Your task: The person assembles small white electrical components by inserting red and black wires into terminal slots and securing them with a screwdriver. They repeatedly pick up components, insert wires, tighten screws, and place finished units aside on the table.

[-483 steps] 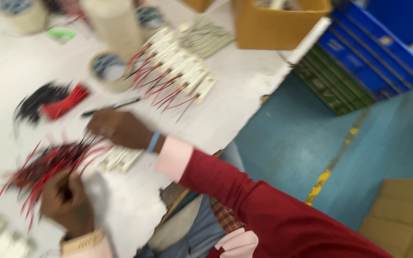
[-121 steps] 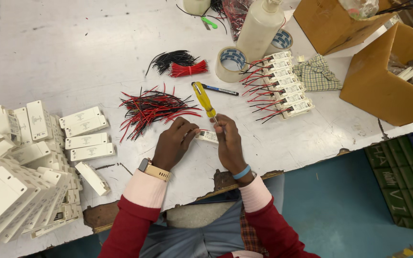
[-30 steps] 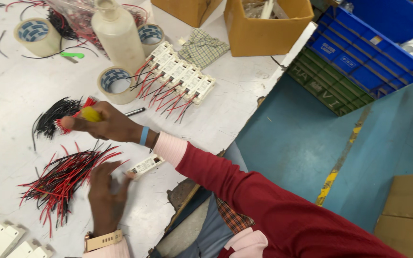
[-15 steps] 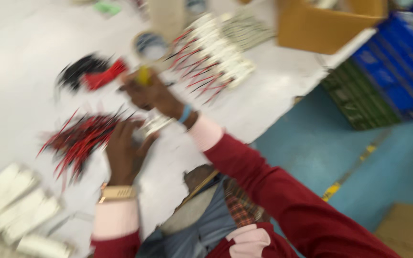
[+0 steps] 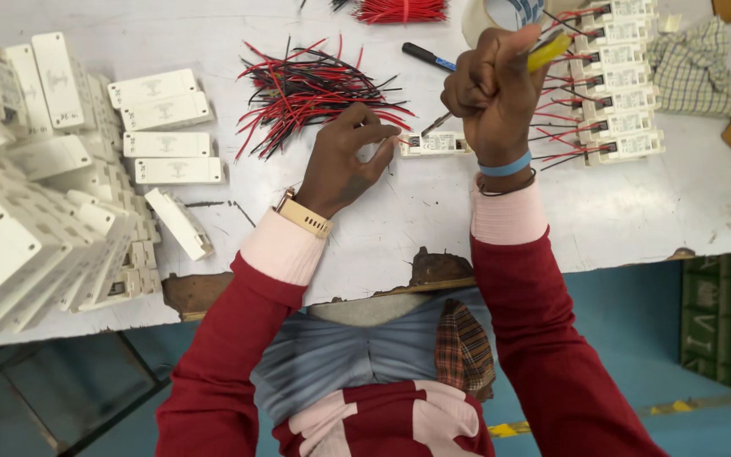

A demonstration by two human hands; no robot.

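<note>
- My right hand (image 5: 494, 93) is fisted around a yellow-handled screwdriver (image 5: 543, 53), its metal tip angled down onto a small white rectangular plastic module (image 5: 435, 143) lying on the white table (image 5: 399, 220).
- My left hand (image 5: 344, 161) pinches that module's left end, fingers curled.
- A loose pile of red and black wires (image 5: 319, 89) lies just behind the left hand.
- Finished wired modules (image 5: 615, 85) sit in a row to the right.
- Stacked white plastic casings (image 5: 35, 186) fill the table's left side.
</note>
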